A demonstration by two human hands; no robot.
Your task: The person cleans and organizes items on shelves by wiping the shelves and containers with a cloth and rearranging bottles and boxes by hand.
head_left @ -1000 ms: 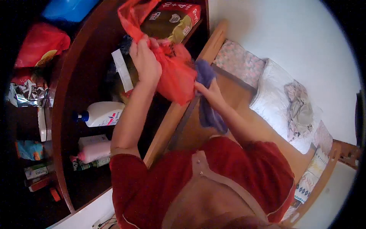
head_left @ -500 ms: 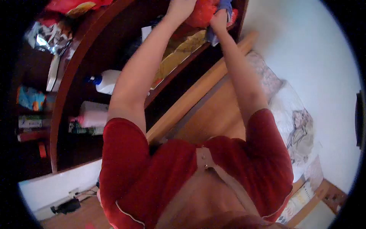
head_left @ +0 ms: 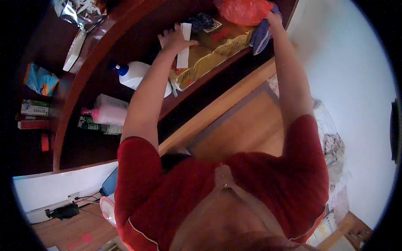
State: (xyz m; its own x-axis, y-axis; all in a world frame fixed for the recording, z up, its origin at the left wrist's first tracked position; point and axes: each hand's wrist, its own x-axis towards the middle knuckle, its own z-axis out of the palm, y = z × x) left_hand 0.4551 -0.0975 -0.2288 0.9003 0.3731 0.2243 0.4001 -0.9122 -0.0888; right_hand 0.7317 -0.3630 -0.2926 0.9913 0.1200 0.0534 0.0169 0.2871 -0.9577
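Two-handed, gripped the purple cloth [head_left: 260, 38] against the red bag [head_left: 243, 10] with the right hand [head_left: 275, 21] at upper right, best done with loose end gathered clear of the gold box [head_left: 222, 48], and splayed the left hand [head_left: 172, 41] over the white strip [head_left: 183, 59] at upper centre.

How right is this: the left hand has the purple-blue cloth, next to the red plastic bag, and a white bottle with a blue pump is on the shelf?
One thing is off: the head view shows the right hand has the purple-blue cloth, next to the red plastic bag. A white bottle with a blue pump is on the shelf.
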